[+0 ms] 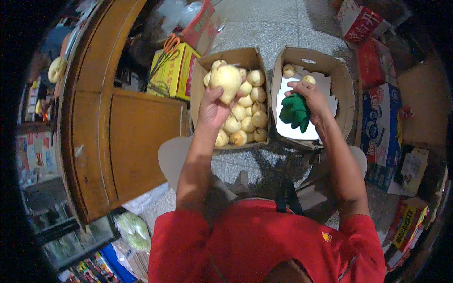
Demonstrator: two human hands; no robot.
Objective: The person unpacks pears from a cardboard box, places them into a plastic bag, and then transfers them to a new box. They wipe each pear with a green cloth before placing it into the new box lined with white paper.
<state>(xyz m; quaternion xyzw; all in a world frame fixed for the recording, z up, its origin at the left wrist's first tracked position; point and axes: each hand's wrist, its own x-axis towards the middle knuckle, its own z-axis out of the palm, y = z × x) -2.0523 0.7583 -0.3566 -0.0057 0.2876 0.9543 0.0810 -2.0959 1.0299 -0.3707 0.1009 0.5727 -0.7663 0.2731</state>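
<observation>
A large pale-yellow pear (226,82) rests in the grip of my left hand (214,109), raised above the left cardboard box (230,56). Below it, that box holds many loose pears (247,123) packed close together. My right hand (313,97) grips a bunched dark-green cloth (295,109) over the right cardboard box (322,58). White sheet lining (283,123) covers this box's bottom, and a small pear (289,70) lies near its far left corner. Another pear (308,79) shows just beyond my right hand, partly hidden by it.
A wooden cabinet (145,141) stands to my left. Orange-handled scissors (171,44) are at a yellow carton (177,67) beyond it. Stacked cartons (378,123) line the right side. Green produce in a plastic bag (132,230) lies at the lower left.
</observation>
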